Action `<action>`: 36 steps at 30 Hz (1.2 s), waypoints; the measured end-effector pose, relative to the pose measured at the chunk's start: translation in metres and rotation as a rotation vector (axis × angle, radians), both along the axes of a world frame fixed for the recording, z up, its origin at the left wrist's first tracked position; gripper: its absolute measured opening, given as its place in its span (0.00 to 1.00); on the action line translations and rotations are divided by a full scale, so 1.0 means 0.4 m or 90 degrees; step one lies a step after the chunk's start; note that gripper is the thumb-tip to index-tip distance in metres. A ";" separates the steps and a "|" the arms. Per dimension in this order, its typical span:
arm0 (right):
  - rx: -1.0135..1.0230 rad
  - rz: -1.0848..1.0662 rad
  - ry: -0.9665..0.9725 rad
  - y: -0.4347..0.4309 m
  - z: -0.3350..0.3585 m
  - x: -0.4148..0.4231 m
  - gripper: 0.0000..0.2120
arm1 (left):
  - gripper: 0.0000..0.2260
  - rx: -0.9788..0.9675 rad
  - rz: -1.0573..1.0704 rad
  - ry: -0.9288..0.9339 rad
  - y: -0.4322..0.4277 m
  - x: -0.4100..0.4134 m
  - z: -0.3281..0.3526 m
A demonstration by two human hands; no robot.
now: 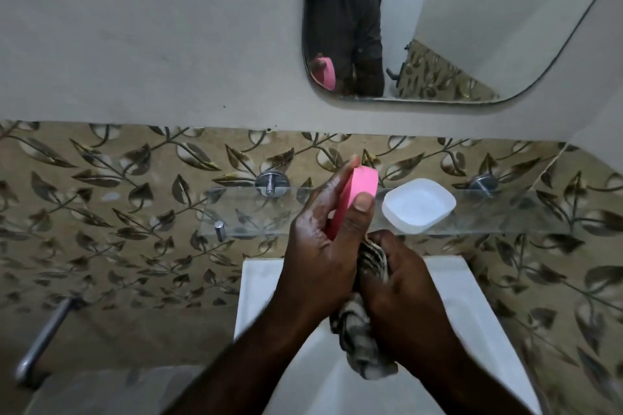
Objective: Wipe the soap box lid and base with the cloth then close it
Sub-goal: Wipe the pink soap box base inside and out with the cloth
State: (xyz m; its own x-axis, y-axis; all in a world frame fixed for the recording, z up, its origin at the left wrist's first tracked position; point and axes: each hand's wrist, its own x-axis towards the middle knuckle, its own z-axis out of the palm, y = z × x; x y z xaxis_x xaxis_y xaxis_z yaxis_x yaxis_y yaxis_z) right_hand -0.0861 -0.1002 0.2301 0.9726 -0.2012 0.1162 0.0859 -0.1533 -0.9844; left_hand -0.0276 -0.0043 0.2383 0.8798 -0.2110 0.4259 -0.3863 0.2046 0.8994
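Note:
My left hand grips a pink soap box part, tilted on edge above the glass shelf, thumb on its near side and fingers behind it. I cannot tell whether this pink piece is the lid or the base. My right hand holds a bunched grey-and-white striped cloth, pressed close against the left hand over the sink. The white translucent soap box part lies open side up on the shelf, just right of the pink piece.
A glass shelf on metal pegs runs across the leaf-patterned tile wall. A white sink lies below my hands. A metal rail sticks out at lower left. A mirror hangs above, reflecting a person.

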 end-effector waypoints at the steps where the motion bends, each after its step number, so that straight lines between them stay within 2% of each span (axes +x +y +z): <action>1: -0.057 -0.020 -0.011 -0.006 0.000 0.000 0.07 | 0.21 -0.004 -0.017 0.014 0.003 0.005 0.002; 3: -0.141 -0.044 -0.040 -0.021 0.007 0.006 0.06 | 0.20 -0.016 -0.039 0.062 0.012 0.017 0.003; 5: -0.108 -0.019 -0.038 -0.034 0.017 0.009 0.02 | 0.24 -0.055 -0.044 0.171 0.021 0.032 0.004; 8: 0.081 0.007 -0.013 -0.046 0.022 0.007 0.08 | 0.29 -0.240 -0.122 0.357 0.032 0.064 -0.008; 11: 0.349 -0.010 0.045 -0.050 0.026 0.008 0.14 | 0.31 -0.363 -0.200 0.397 0.045 0.082 -0.026; 12: 0.403 -0.018 0.065 -0.055 0.025 0.010 0.17 | 0.32 -0.380 -0.216 0.398 0.047 0.085 -0.033; 16: 0.446 -0.010 0.086 -0.071 0.021 0.009 0.19 | 0.34 -0.391 -0.251 0.416 0.047 0.085 -0.049; 18: 0.426 0.006 0.064 -0.076 0.026 0.011 0.17 | 0.32 -0.402 -0.260 0.427 0.050 0.085 -0.059; 21: 0.320 -0.015 -0.021 -0.090 0.046 0.025 0.13 | 0.29 -0.390 -0.262 0.437 0.053 0.084 -0.072; 22: 0.250 -0.039 -0.067 -0.095 0.058 0.034 0.12 | 0.28 -0.364 -0.257 0.434 0.050 0.080 -0.073; 24: 0.023 -0.095 -0.156 -0.098 0.080 0.053 0.12 | 0.27 -0.305 -0.239 0.426 0.039 0.068 -0.073; 26: -0.194 -0.094 -0.215 -0.083 0.086 0.071 0.13 | 0.26 -0.258 -0.228 0.411 0.028 0.059 -0.076; 28: -0.381 -0.081 -0.239 -0.063 0.069 0.075 0.19 | 0.27 -0.263 -0.229 0.403 0.024 0.053 -0.079; 30: -0.491 -0.073 -0.252 -0.044 0.047 0.062 0.22 | 0.31 -0.286 -0.216 0.426 0.036 0.053 -0.074; 32: -0.519 -0.067 -0.241 -0.027 0.018 0.039 0.22 | 0.35 -0.271 -0.182 0.435 0.053 0.061 -0.069; 33: -0.484 -0.048 -0.208 -0.015 0.001 0.025 0.19 | 0.36 -0.256 -0.160 0.418 0.063 0.066 -0.071; 36: -0.239 0.053 -0.047 0.020 -0.032 -0.013 0.18 | 0.33 -0.222 -0.111 0.368 0.079 0.074 -0.070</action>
